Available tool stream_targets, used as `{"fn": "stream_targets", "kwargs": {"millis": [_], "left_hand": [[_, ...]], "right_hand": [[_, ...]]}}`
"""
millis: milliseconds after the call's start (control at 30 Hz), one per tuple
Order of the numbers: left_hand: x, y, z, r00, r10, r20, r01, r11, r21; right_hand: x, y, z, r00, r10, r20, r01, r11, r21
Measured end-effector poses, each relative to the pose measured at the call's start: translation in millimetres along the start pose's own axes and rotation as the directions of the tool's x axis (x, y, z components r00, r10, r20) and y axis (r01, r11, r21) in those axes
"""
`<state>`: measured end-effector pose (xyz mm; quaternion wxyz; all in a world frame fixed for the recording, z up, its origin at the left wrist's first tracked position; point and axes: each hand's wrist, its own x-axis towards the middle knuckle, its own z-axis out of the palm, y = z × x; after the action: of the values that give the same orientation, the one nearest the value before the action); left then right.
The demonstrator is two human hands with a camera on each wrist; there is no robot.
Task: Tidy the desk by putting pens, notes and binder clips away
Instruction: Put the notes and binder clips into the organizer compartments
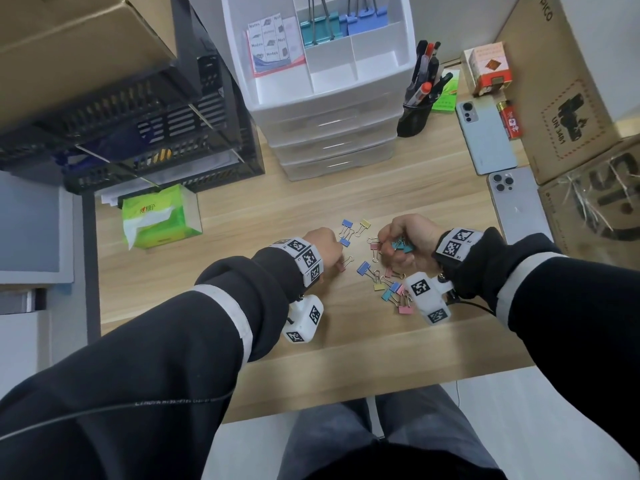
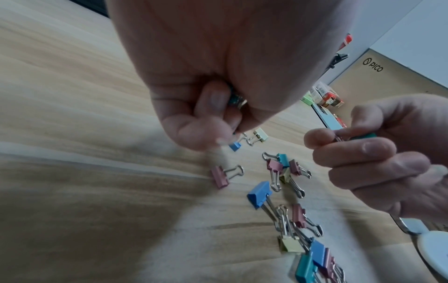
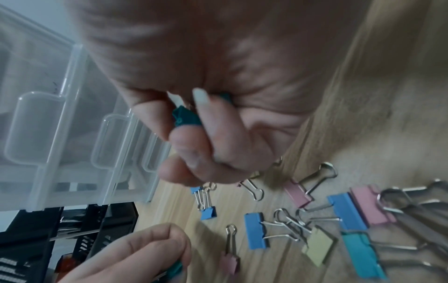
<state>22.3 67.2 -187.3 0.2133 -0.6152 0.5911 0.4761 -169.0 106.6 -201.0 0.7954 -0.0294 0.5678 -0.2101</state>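
Several small coloured binder clips lie scattered on the wooden desk between my hands. My left hand hovers just above a pink clip, its fingers curled round a teal clip in the palm. My right hand grips teal clips over the pile; the right wrist view shows one teal clip pinched between its fingers. A blue clip and a yellow clip lie farther back. The white drawer organiser holds large clips and notes. Pens stand in a black cup.
Two phones lie at the right, beside cardboard boxes and a red lighter. A green tissue pack and a black mesh tray stack stand at the left.
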Motion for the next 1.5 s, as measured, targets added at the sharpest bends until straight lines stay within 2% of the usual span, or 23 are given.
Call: {"fn": "stream_targets", "kwargs": {"millis": [67,167,233,333,400,433,500,533,567,633,700,900,1100,1233,1367,1500], "left_hand": [[2.2,0.0,0.0,0.999,-0.032,0.041,0.03,0.999,0.044],[7.1,-1.3,1.6,0.999,-0.033,0.018,0.031,0.996,0.089],[9.2,-2.4,3.1,0.995,-0.086,0.059,0.075,0.984,0.162],[15.5,-2.1,3.9,0.997,-0.071,0.02,0.066,0.982,0.178],[19.7,-4.7,3.8,0.996,-0.084,0.013,0.081,0.984,0.161],[20.8,-6.9,5.0,0.998,-0.067,-0.002,0.067,0.985,0.159],[19.8,-11.8,6.4,0.999,-0.034,-0.04,0.04,0.986,0.163],[19.3,-14.7,7.3,0.999,-0.023,-0.043,0.03,0.987,0.156],[19.8,-18.6,9.1,0.999,-0.019,-0.042,0.025,0.989,0.148],[21.4,-21.8,11.9,0.998,-0.016,-0.057,0.024,0.99,0.141],[20.5,-23.6,13.0,0.997,-0.012,-0.079,0.023,0.991,0.134],[11.6,-29.0,15.0,0.997,-0.012,-0.072,0.024,0.985,0.173],[4.5,-36.1,13.3,0.998,0.0,-0.063,0.01,0.988,0.155],[0.7,-39.0,12.1,0.998,0.006,-0.06,0.004,0.988,0.155],[-3.8,-39.7,11.8,0.997,0.011,-0.075,0.0,0.988,0.152],[-7.1,-37.5,15.6,0.996,0.036,-0.087,-0.021,0.986,0.163]], "right_hand": [[-0.1,-0.7,1.0,0.999,-0.001,-0.037,0.001,1.0,-0.008],[4.2,-0.4,-1.0,0.998,0.001,-0.069,0.0,1.0,0.016],[7.8,-1.8,-2.0,0.997,-0.035,-0.076,0.038,0.999,0.039],[13.5,-7.7,-1.9,0.984,-0.161,-0.075,0.157,0.986,-0.046],[13.5,-13.4,1.7,0.964,-0.242,-0.105,0.217,0.953,-0.21],[12.1,-15.7,3.6,0.941,-0.305,-0.146,0.232,0.897,-0.377],[12.7,-16.9,3.7,0.849,-0.479,-0.224,0.206,0.689,-0.695],[14.1,-16.5,1.2,0.807,-0.542,-0.235,0.162,0.587,-0.793],[14.6,-15.5,-1.4,0.787,-0.57,-0.236,0.106,0.502,-0.858],[16.7,-11.3,-7.0,0.794,-0.568,-0.218,0.001,0.36,-0.933],[20.0,-8.7,-10.3,0.811,-0.556,-0.183,-0.01,0.298,-0.954],[31.4,-3.5,-6.7,0.802,-0.59,-0.089,0.016,0.17,-0.985],[37.2,-1.0,-6.9,0.779,-0.618,-0.102,-0.011,0.148,-0.989],[38.0,-2.3,-5.8,0.774,-0.629,-0.072,-0.06,0.04,-0.997],[35.0,-3.7,1.1,0.792,-0.611,-0.003,-0.104,-0.13,-0.986],[29.6,-1.2,1.6,0.825,-0.566,0.013,-0.083,-0.144,-0.986]]}}
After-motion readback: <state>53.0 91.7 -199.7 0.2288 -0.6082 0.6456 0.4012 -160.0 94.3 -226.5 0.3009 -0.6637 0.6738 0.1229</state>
